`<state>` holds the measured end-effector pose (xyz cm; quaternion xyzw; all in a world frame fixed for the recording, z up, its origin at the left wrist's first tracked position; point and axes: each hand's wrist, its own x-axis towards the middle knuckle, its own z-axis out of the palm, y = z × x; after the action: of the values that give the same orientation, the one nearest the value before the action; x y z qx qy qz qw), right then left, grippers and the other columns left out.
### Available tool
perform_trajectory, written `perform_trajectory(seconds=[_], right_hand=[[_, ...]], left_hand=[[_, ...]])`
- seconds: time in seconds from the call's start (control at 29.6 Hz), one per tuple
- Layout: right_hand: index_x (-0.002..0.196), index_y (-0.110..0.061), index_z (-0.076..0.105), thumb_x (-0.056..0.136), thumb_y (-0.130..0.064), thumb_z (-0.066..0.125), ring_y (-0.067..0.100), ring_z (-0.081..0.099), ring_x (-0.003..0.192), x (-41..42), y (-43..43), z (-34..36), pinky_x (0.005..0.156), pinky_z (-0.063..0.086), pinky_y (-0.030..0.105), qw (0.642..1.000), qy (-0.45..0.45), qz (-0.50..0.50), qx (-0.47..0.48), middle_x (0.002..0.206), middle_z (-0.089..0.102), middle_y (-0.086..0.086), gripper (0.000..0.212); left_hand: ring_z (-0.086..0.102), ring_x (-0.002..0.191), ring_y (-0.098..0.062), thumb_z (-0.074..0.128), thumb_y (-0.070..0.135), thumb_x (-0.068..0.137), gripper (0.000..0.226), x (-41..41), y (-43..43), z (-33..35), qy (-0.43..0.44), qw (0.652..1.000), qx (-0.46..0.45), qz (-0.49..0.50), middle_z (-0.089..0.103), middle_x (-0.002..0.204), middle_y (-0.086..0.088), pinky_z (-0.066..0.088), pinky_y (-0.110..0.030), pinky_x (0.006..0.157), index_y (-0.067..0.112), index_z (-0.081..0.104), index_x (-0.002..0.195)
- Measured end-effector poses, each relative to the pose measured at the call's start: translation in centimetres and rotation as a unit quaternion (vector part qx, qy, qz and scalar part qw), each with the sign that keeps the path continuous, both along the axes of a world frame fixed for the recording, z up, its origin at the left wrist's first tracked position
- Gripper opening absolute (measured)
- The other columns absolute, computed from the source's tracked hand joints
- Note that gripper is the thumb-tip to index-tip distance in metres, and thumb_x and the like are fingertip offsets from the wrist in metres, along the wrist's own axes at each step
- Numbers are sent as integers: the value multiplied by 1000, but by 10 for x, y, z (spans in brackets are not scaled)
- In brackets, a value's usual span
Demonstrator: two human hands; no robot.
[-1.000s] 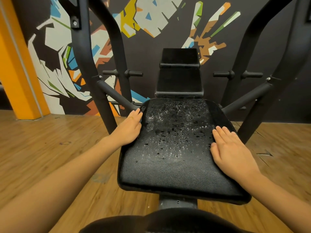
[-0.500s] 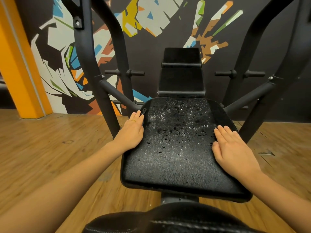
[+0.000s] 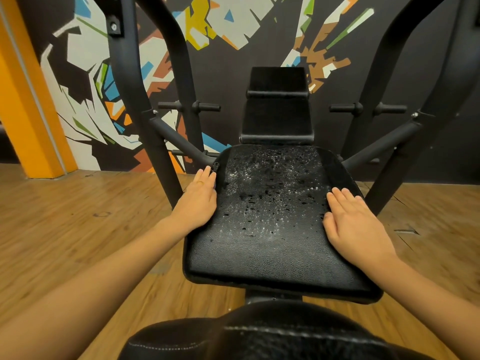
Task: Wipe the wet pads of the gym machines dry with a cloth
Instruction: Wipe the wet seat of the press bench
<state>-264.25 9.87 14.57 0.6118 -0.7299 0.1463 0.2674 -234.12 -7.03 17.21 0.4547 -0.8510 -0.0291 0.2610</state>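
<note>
Two hands, zero cloth, that's the situation. The pad [image 3: 267, 242] sits dead centre, black and pebbly, with drops [image 3: 267, 183] beading over its middle and far half. The near strip looks mostly dry, though it's hard to be sure on that texture.

Left hand [image 3: 198, 203] lies flat against the pad's left edge with fingers straight and close together, tips up by the far corner. Right hand [image 3: 355, 224] lies palm-down on the right side of the top, fingers straight and together too. Neither is pinching or gripping anything. Both sit outside the wet patch, so my guess is they're framing or steadying the pad, or checking how wet it is, without smearing the water around.

Behind it the backrest [image 3: 278, 118] stands upright; can't tell if it's wet, too dark. Another pad [image 3: 259, 339] pokes in at the bottom, close to the camera. The frame [image 3: 145, 100] rises either side, off the wood floor [image 3: 65, 229].

Wiping hasn't started as far as I can judge. No cloth is in view anywhere, so fetching one would be first.
</note>
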Motion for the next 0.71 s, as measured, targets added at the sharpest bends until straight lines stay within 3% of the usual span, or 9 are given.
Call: perform_trajectory(seconds=[0.17,0.3,0.37,0.54,0.64,0.71], right_hand=[[141,2,54,97,-36,25,36,47,138,-1,1,0,115,36,50,1000,5,2,3,145,54,20,65],[140,3,54,97,-36,26,35,47,137,-1,1,1,115,36,49,1000,3,3,1,144,55,20,65],[141,3,54,97,-36,25,35,47,137,0,2,1,115,36,49,1000,7,3,-1,144,55,20,65],[142,2,53,97,-37,25,35,45,140,-1,-1,-2,117,34,49,1000,-4,4,-3,147,53,20,66],[140,3,54,96,-36,25,37,47,138,-1,4,0,115,36,51,1000,-4,9,-6,145,55,21,65],[140,3,54,97,-35,27,36,47,138,5,1,2,115,36,50,1000,-9,9,-7,144,55,21,64]], left_hand=[[8,155,-29,36,14,107,50,6,27,-24,8,998,-58,7,16,167,-14,18,-51,124,3,30,155],[5,156,-23,35,19,108,53,21,60,-46,20,997,-80,-7,12,169,-7,5,-37,123,9,26,159],[4,156,-23,34,20,108,53,18,52,-43,13,997,-72,-3,10,169,-7,4,-37,124,9,24,159],[12,155,-26,35,20,106,52,3,29,-25,6,998,-65,8,19,167,-10,23,-51,123,6,29,156],[1,156,-14,26,29,107,55,35,77,-69,-19,996,-80,-31,5,168,3,9,-42,127,13,23,160],[-5,155,-9,21,34,105,57,50,86,-77,-58,989,-98,-90,-2,167,7,15,-44,127,17,21,160]])
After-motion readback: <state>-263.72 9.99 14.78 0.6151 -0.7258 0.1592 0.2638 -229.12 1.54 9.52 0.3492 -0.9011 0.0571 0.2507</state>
